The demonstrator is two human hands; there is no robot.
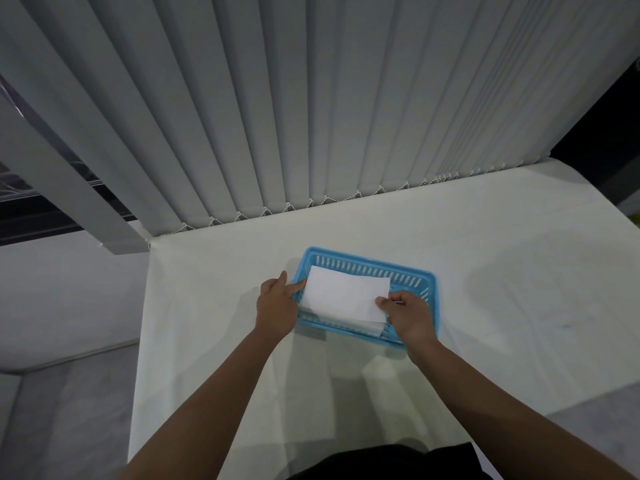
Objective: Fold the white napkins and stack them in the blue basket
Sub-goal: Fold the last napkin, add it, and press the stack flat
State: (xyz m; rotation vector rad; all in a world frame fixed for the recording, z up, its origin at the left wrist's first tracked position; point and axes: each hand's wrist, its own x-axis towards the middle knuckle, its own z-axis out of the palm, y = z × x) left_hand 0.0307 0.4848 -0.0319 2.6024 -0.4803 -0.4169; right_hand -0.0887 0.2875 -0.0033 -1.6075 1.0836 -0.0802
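White napkin (346, 296), folded, is held just over the blue basket (412, 271), above a lower napkin (372, 328) inside it. Left hand (277, 306) pinches its edge at the basket's left wall, right hand (408, 315) pinches the corner by the right wall. Probably light, limp and easily creased, so keep hold of opposite edges.

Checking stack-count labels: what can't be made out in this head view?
All in the head view:
- Napkin count in the blue basket: the held napkin covers its floor, and only the edge of a lower napkin shows.
- Left hand grip: its fingers meet the napkin's left edge, but pinching or only touching is unclear.
- Whether the held napkin rests on the stack or hovers: a single view cannot show it.
- Basket's near wall: partly behind the right hand.
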